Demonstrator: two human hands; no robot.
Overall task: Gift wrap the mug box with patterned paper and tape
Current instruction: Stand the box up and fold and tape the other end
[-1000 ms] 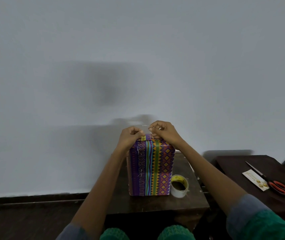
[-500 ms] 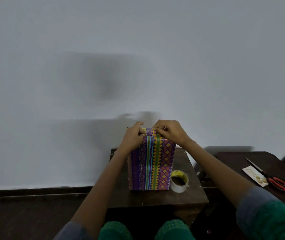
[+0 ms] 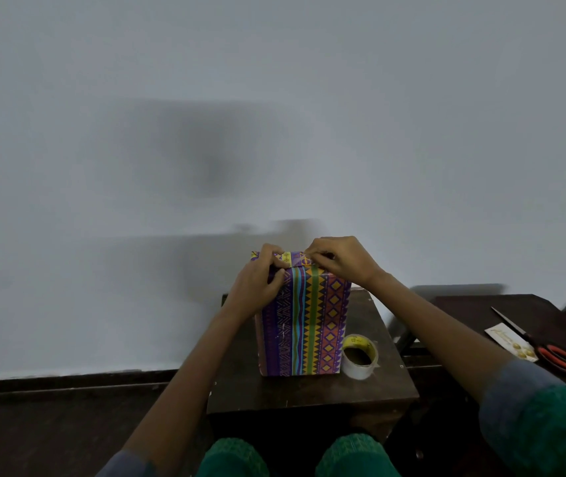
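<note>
Wrapped mug box [image 3: 303, 321] upright on worktop [image 3: 312, 390], my left hand [image 3: 257, 280] and right hand [image 3: 343, 258] fingers curled, pressing its top paper fold, tape roll [image 3: 360, 357] just beside box

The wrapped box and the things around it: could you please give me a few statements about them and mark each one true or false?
1. The box stands upright on the small table. True.
2. Both hands are at the top of the box. True: the left hand and right hand press the folded paper there.
3. The tape roll lies to the left of the box. False: it sits on the table at the box's right, near its base.
4. The right hand holds the scissors. False: they lie on the side table, partly over a card.
5. The scissors have red handles. True.
</note>
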